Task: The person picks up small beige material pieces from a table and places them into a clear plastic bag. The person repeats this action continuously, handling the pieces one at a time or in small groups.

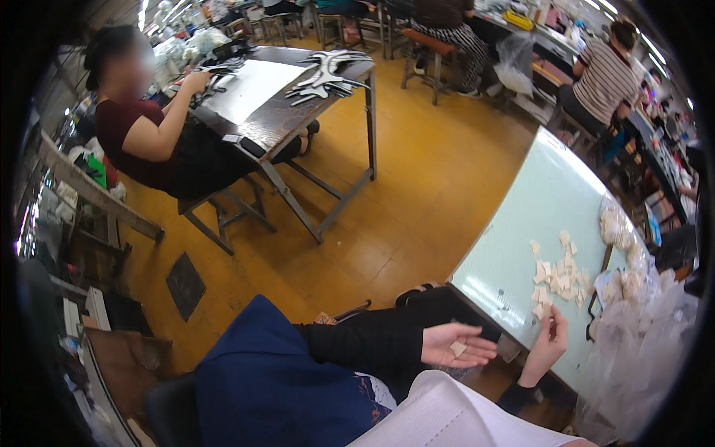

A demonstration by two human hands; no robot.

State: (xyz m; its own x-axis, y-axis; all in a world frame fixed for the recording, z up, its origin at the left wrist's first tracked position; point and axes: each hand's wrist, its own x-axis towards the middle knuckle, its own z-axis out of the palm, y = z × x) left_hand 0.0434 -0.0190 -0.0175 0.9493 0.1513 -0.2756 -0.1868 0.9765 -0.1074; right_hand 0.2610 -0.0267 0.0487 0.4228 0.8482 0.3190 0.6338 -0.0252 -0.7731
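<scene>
Head view, single frame. I see my left hand (456, 344) held palm up over my lap, just off the near corner of the pale green table (536, 201). Its fingers are spread loosely and lie nearly flat; one small cream-coloured square piece (458, 348) rests on the open palm, not pinched.

My right hand (550, 339) is raised at the table's near edge, wrist bent, fingers curled narrowly toward the thumb. I note a small pale piece at the fingertips, but it is too small for me to say with certainty that it is gripped.

Just beyond the right hand, on the table top, lies a loose scatter of the same cream square pieces (558, 279), a dense cluster with a few strays further up the surface. To the right of the scatter sits a clear plastic bag (640, 350), crumpled and spilling over the table's right end; more bagged pale pieces (618, 227) lie along the far right edge.

Below the hands I see my dark trouser leg (372, 339), a navy cloth (275, 380) over my lap, and a white sleeve (454, 417) at the bottom edge.

Surroundings: yellow floor (424, 179). Across it, a person in a maroon top (123, 138) sits on a stool at a dark wooden workbench (290, 112) with flat grey-and-white cut shapes (328, 74) stacked on it. Another person in a striped shirt (607, 78) sits with their back to me at the upper right.
</scene>
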